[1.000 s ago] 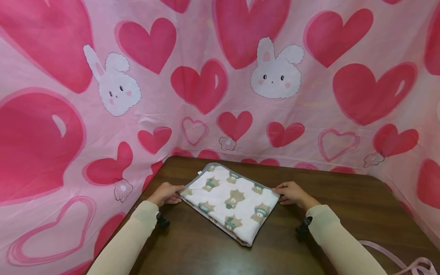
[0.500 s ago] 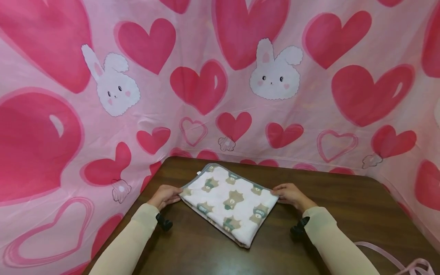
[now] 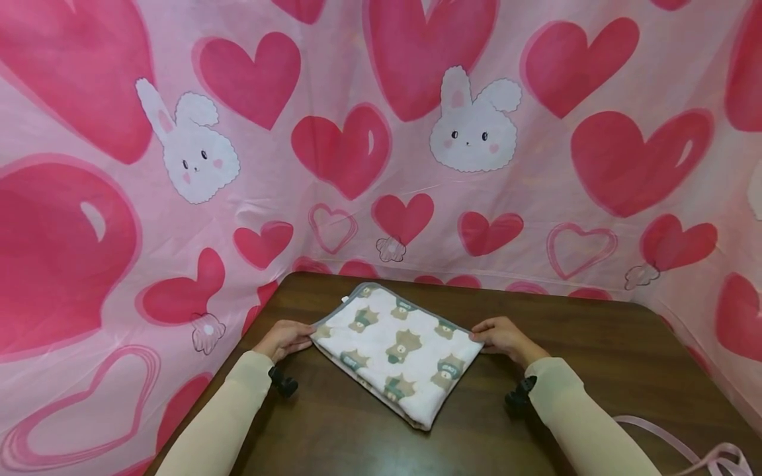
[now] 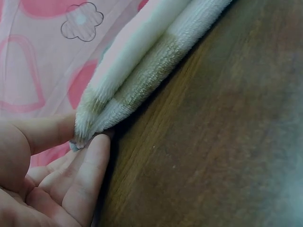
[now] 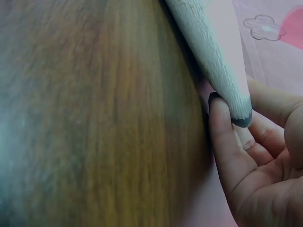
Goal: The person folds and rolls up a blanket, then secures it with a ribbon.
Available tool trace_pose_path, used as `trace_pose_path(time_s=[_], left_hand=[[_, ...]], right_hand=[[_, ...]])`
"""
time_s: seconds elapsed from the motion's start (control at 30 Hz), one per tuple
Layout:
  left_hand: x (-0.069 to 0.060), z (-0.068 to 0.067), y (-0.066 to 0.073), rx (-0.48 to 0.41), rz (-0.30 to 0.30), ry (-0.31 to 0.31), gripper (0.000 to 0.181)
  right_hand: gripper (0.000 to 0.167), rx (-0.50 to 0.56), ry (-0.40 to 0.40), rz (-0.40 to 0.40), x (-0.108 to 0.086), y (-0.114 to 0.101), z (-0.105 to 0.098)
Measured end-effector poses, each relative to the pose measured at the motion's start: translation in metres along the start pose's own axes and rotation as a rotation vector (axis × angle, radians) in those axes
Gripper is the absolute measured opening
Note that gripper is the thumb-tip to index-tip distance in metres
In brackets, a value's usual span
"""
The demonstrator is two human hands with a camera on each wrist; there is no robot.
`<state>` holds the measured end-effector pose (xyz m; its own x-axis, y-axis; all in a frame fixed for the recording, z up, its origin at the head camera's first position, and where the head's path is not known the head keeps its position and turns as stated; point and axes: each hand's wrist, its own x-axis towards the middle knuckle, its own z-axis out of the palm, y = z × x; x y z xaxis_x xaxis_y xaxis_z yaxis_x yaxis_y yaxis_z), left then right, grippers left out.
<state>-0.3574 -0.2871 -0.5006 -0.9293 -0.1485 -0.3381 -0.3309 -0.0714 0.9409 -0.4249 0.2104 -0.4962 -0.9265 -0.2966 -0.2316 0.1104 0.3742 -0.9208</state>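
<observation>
A small folded plush blanket (image 3: 395, 350) lies on the brown wooden table (image 3: 571, 344), turned like a diamond. It is white with brown bears and has grey edging. My left hand (image 3: 287, 338) pinches its left corner; in the left wrist view the thumb sits above the blanket (image 4: 137, 80) and the fingers of that hand (image 4: 61, 175) are beneath. At the opposite corner, my right hand (image 3: 503, 338) pinches the fabric. The right wrist view has the grey-edged corner of the blanket (image 5: 222, 61) between thumb and fingers of the hand (image 5: 258, 165).
A pink curtain (image 3: 405, 165) with hearts and rabbits hangs behind the table and along its sides. A pink ribbon (image 3: 657, 433) lies at the front right of the table. Dark wrist devices, such as the camera (image 3: 282, 383), sit below both cuffs.
The blanket's near corner has shifted slightly to the left and toward me. Both hands keep their pinch on the corners. The head view has moved a little.
</observation>
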Motion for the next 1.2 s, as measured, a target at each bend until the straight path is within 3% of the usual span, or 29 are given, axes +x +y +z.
trace_pose_path(time_s=[0.3,0.67,1.2], left_hand=[[0.009,0.006,0.003,0.036,-0.009,0.039,0.025],[0.028,0.018,0.005,0.048,0.013,0.03,0.024],[0.043,0.038,0.015,0.124,0.064,0.036,0.026]], right_hand=[[0.028,-0.03,-0.04,-0.04,-0.013,0.003,-0.003],[0.03,-0.062,-0.013,-0.019,-0.026,0.009,-0.011],[0.03,-0.081,-0.066,-0.034,-0.051,0.016,-0.013]])
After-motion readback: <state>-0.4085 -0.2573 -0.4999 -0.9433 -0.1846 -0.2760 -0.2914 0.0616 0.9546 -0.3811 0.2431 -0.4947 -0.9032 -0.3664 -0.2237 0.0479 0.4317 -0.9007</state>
